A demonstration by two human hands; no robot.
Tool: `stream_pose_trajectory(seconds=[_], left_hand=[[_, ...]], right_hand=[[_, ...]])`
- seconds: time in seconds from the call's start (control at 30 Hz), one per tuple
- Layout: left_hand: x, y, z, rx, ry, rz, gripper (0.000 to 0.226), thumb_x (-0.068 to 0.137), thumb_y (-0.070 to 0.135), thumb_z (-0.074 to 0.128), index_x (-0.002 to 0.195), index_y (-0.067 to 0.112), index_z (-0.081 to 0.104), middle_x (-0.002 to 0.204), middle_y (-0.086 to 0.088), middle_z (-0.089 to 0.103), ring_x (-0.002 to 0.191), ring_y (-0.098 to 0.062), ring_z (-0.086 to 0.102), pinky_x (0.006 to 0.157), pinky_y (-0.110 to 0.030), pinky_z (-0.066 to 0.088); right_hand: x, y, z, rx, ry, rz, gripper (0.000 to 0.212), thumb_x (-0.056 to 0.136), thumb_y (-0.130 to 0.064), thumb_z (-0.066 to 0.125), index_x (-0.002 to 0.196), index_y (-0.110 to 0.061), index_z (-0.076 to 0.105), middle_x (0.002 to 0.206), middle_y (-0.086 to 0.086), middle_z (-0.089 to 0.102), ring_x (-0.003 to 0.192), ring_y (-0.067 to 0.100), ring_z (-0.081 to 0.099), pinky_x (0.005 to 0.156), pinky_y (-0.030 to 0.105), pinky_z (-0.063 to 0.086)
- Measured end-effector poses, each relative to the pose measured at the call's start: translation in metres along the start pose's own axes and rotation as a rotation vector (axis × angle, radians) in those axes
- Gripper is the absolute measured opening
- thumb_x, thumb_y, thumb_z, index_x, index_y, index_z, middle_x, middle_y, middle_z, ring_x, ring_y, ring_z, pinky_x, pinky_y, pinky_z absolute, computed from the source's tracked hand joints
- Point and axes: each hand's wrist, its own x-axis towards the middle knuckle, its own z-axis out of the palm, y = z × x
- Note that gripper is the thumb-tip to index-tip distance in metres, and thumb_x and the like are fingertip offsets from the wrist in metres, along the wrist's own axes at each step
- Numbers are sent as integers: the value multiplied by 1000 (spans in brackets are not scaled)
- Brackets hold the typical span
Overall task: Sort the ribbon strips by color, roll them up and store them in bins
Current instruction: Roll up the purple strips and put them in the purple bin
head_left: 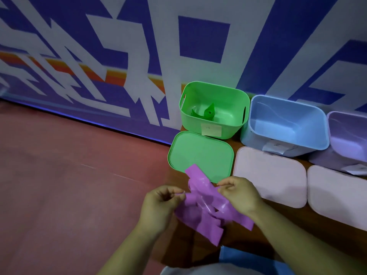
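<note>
Pale square note (211, 129) stuck on the near wall of the green bin (216, 88), marks on it too faint and small to read. White paper slip (275, 147) on the near wall of the blue bin (288, 114), writing blurred past reading; another slip (355, 168) low on the purple bin (349, 124), likewise unreadable. Huge blue-and-white block graphics on the wall (119, 46) from nine round to two o'clock, crossed by an orange stripe, not legible as words. Purple ribbon strips (206, 213) in a loose, glossy tangle of broad flat bands, crossing and looping, one end poking toward twelve o'clock over the edge of the green lid (200, 153), other ends drooping toward six. Held between both hands, low in the centre of the view, by the left edge of the table (294, 217). Left hand (158, 205) at nine o'clock of the tangle, back to the camera, fingers curled in, thumb and forefinger pinching a strip end. Right hand (240, 195) at three o'clock of it, fingers likewise curled, nipping another strip near the top of the bundle. Inside the green bin, at twelve o'clock beyond its lid, a green ribbon (206, 113), partly rolled, one tail loose. Blue bin at one o'clock, purple bin at two, both open on top. Pale lid (272, 175) flat on the table at two o'clock of the hands, second pale lid (337, 191) at three.
</note>
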Motion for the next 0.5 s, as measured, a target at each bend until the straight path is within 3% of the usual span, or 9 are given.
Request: stream_pose_trajectory(seconds=[0.07, 0.23, 0.37, 0.43, 0.5], left_hand=[[10, -4, -5, -1, 14, -23, 14, 80, -10, 71, 78, 4, 72, 68, -1, 71, 63, -6, 60, 60, -17, 49], [34, -13, -16, 32, 49, -37, 15, 80, -7, 73, 79, 8, 74, 75, -4, 74, 68, -11, 62, 67, -25, 52], [44, -12, -20, 32, 79, -46, 17, 80, -7, 73, 78, 10, 74, 72, 0, 74, 67, -8, 62, 65, -23, 52], [49, -11, -22, 14, 98, -53, 20, 79, -8, 73, 77, 12, 73, 71, 2, 73, 65, -7, 63, 64, -21, 52], [52, -11, -23, 12, 113, -53, 22, 79, -8, 73, 75, 13, 73, 70, 3, 73, 65, -5, 63, 64, -19, 52]], right_hand=[[14, -4, 9, -67, -23, -17, 14, 87, -17, 71, 100, -20, 74, 91, -12, 72, 88, 5, 69, 73, 10, 47], [58, -32, 29, -263, 18, -203, 28, 85, -21, 73, 112, -16, 70, 110, 1, 65, 91, 17, 66, 84, 24, 49], [94, -44, 46, -389, -36, -308, 38, 88, -23, 68, 125, -14, 64, 124, 6, 60, 107, 23, 61, 98, 28, 45], [106, -44, 53, -462, -73, -310, 41, 89, -23, 66, 129, -14, 62, 126, 8, 58, 110, 26, 60, 99, 30, 45], [113, -42, 57, -512, -86, -306, 33, 89, -25, 67, 120, -15, 66, 116, 8, 60, 100, 28, 62, 92, 33, 49]])
